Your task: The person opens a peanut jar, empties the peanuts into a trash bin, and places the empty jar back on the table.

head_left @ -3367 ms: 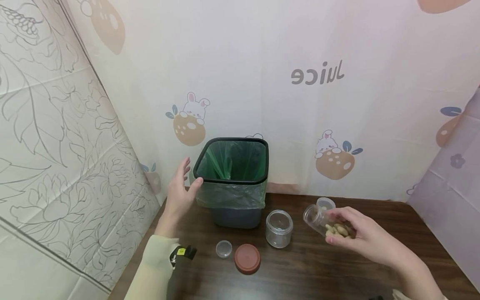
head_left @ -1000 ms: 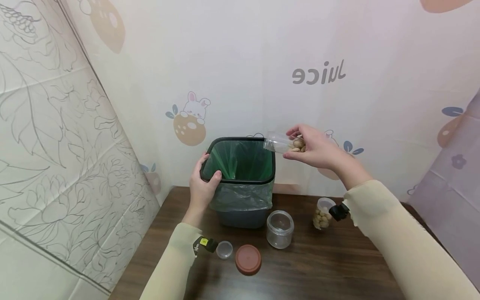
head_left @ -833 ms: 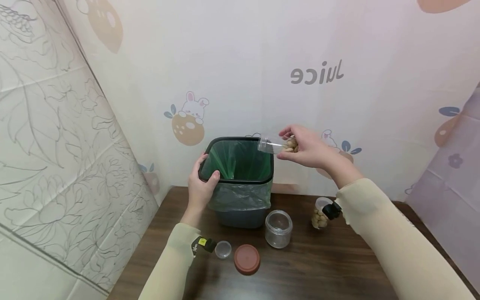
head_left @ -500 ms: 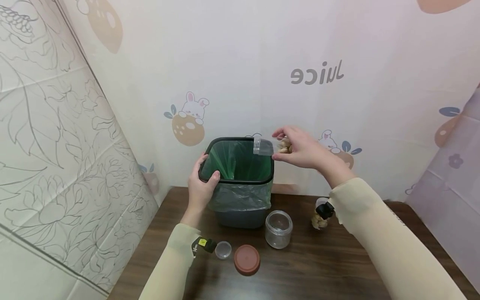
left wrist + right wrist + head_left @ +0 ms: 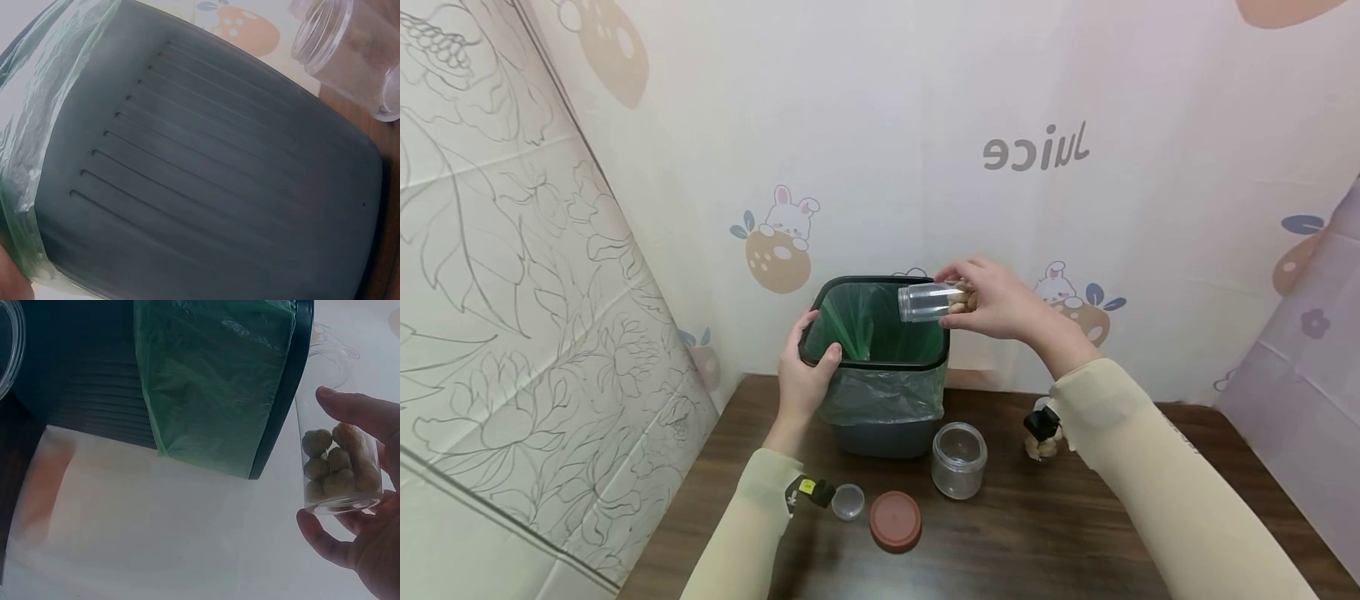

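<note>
Right hand [image 5: 1000, 302] grip pinching jar [image 5: 925, 302], left hand [image 5: 801, 379] clasping bin [image 5: 880, 417], mirrored "Juice" [image 5: 1036, 150]

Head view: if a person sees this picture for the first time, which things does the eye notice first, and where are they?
The eye goes first to the dark bin with its green bag at the back of the brown table. The left hand grips its near left rim. The right hand holds a clear jar of pale nuts on its side above the bin's right edge, mouth toward the opening. In front stand an empty jar and a reddish lid.
</note>
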The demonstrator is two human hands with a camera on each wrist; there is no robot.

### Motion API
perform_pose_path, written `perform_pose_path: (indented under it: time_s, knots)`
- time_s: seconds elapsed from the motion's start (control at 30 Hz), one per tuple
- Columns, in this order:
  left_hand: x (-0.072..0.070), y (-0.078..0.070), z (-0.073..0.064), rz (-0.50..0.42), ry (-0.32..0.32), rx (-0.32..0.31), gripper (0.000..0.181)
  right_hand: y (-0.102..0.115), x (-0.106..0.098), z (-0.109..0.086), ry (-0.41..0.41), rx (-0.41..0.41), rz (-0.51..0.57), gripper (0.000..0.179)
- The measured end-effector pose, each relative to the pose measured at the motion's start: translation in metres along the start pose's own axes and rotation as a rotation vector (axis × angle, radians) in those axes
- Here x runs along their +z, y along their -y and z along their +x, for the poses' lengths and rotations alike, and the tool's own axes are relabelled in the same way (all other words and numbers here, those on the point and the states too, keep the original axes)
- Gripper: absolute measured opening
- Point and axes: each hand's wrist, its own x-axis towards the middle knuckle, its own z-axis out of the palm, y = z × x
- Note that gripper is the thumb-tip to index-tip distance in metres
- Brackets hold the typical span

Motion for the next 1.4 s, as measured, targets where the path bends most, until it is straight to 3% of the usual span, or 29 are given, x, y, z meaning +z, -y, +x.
perform_pose_path:
  time_s: [0.77,1.4]
  knots:
    - [-0.001,-0.001,-0.001,0.004,0.009,-0.021,0.076,0.011,0.003,0.006,0.040,0.014,-0.009,0.059]
    - [0.000,0.000,-0.002,0.004,0.004,-0.014,0.075,0.010,0.011,0.009,0.050,-0.028,0.000,0.059]
